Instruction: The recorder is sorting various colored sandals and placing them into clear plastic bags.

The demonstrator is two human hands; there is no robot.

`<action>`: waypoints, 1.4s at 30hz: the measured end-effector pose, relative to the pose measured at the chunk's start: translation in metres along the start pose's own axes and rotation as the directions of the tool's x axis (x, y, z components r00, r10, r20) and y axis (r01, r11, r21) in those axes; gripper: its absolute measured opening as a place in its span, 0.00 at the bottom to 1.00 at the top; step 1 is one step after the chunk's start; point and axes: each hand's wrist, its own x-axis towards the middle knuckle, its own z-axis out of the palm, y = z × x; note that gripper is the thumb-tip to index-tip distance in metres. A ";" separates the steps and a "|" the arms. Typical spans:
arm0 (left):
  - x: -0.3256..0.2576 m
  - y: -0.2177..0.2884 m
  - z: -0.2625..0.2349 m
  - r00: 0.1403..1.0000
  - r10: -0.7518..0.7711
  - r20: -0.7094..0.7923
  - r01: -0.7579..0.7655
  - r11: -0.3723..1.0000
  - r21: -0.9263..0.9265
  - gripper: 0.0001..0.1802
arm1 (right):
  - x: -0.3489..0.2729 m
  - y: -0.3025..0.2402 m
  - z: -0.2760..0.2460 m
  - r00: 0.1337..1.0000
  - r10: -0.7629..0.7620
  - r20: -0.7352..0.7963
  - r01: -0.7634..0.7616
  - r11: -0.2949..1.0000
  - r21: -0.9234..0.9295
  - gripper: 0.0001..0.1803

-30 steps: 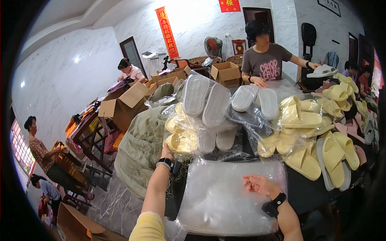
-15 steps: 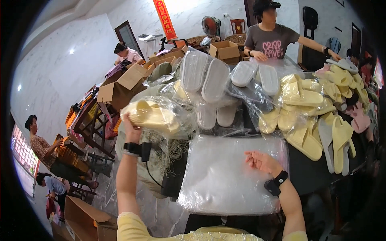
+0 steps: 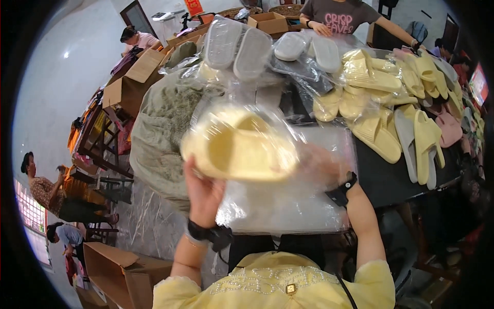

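A yellow slide slipper (image 3: 247,149), wrapped in clear plastic, is up in front of me above the near edge of the table. My left hand (image 3: 205,190) grips it at its left end, with the thumb on the near side. Close to the slipper's right end is my right hand (image 3: 325,166), smeared by motion; whether its fingers touch the wrapping cannot be made out. Underneath lies a stack of clear plastic bags (image 3: 288,208), partly hidden by the slipper.
Bagged white slippers (image 3: 223,44) lie across the table from me. Yellow slippers (image 3: 378,136) are heaped to the right. A green cloth-covered bundle (image 3: 162,134) bulges at the left, beside open cardboard boxes (image 3: 131,77). A co-worker (image 3: 342,20) stands opposite, and others are at the left.
The bagged yellow slipper has come from the far left toward me and to the middle, in my left hand. My right hand has risen off the plastic bags toward it. The view has tilted down.
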 end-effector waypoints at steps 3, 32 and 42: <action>-0.012 -0.046 -0.018 0.898 -0.232 -0.374 0.275 0.959 0.064 0.26 | 0.002 0.003 -0.012 0.982 -0.190 -0.026 0.182 0.966 -0.184 0.46; -0.049 -0.011 -0.108 0.919 0.248 -0.305 0.014 0.755 0.656 0.10 | -0.036 -0.029 0.017 0.885 -0.464 0.036 -0.117 -0.296 -0.948 0.22; -0.087 -0.021 -0.075 0.975 0.133 -0.179 0.066 0.596 0.800 0.07 | -0.034 -0.061 -0.044 0.669 -0.276 -0.690 -0.149 0.860 -0.489 0.15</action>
